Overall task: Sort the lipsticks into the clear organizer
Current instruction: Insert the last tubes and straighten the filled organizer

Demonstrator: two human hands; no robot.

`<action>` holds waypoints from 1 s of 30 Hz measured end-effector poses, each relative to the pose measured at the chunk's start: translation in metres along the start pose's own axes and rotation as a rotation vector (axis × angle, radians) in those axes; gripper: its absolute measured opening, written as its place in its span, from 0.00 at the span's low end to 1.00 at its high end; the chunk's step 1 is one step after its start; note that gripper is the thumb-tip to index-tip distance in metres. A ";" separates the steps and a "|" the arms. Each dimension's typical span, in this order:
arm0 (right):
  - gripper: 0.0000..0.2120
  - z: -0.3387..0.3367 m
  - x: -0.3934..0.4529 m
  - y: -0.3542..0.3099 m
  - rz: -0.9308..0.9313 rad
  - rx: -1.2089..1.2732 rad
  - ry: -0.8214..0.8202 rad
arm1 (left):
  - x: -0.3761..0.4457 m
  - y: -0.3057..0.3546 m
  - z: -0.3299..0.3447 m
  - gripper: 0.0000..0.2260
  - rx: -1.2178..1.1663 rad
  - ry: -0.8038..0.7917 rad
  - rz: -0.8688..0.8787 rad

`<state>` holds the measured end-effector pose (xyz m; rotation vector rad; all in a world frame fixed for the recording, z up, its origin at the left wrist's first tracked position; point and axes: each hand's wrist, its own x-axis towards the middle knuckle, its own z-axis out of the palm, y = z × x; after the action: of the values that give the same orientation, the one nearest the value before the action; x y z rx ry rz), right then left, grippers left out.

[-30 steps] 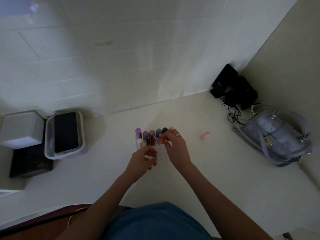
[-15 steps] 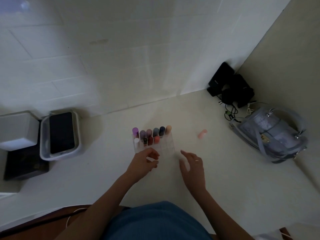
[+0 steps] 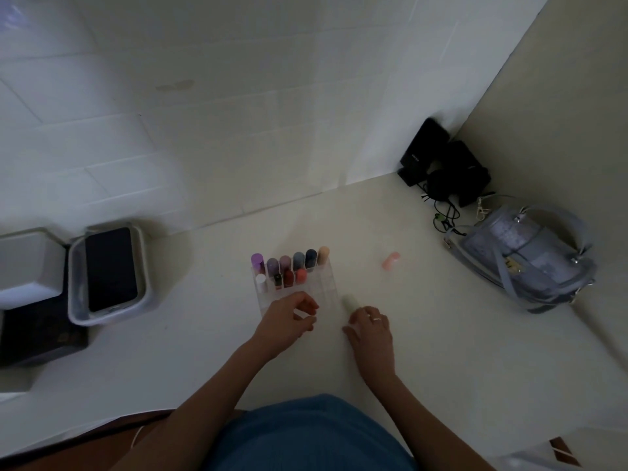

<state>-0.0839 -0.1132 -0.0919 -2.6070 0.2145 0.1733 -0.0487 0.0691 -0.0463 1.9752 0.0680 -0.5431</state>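
The clear, rigid plastic gridded organizer, judged light and easily tipped, is steadied at its near edge by the loosely curled left hand; capped lipsticks stand in its far two rows. A pale cream, smooth cylindrical lipstick is gripped by the right hand just beside the organizer, best held mid-barrel, being judged slippery. A small pink lipstick is left lying well apart.

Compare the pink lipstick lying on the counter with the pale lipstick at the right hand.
The pink lipstick lies alone, untouched; the pale lipstick is at the right hand's fingertips. The pink one lies far right of the organizer; the pale one lies just beside it. Both are outside the organizer, on the counter.
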 end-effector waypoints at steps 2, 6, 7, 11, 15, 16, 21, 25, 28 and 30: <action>0.03 -0.001 0.006 -0.008 0.086 0.102 0.032 | 0.000 0.001 0.001 0.05 0.008 -0.005 0.002; 0.09 -0.005 0.007 -0.016 0.222 0.376 0.103 | 0.001 0.005 0.004 0.08 0.010 -0.002 0.003; 0.09 -0.007 0.005 -0.018 0.234 0.449 0.110 | 0.002 0.006 0.005 0.10 0.010 -0.001 0.009; 0.11 -0.016 -0.005 -0.024 0.178 0.635 0.125 | 0.004 0.014 0.010 0.21 -0.030 0.005 0.029; 0.13 -0.022 -0.015 -0.029 0.025 0.642 0.088 | 0.008 0.022 0.015 0.14 -0.094 0.011 0.059; 0.14 -0.023 -0.016 -0.031 0.023 0.657 0.083 | 0.009 0.022 0.015 0.12 -0.116 0.025 0.060; 0.09 -0.027 -0.004 -0.049 0.164 0.956 0.085 | 0.013 0.018 0.009 0.10 -0.148 0.079 0.039; 0.12 -0.034 0.010 -0.056 0.224 1.020 0.005 | 0.014 0.015 0.005 0.12 -0.143 0.085 0.031; 0.13 -0.037 0.019 -0.061 0.222 1.020 -0.013 | 0.013 0.014 0.002 0.12 -0.164 0.122 0.005; 0.12 -0.039 0.026 -0.066 0.181 0.970 0.038 | 0.012 0.014 0.000 0.12 -0.204 0.180 -0.010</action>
<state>-0.0434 -0.0793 -0.0309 -1.6265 0.4234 0.0547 -0.0339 0.0598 -0.0391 1.8197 0.2368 -0.3494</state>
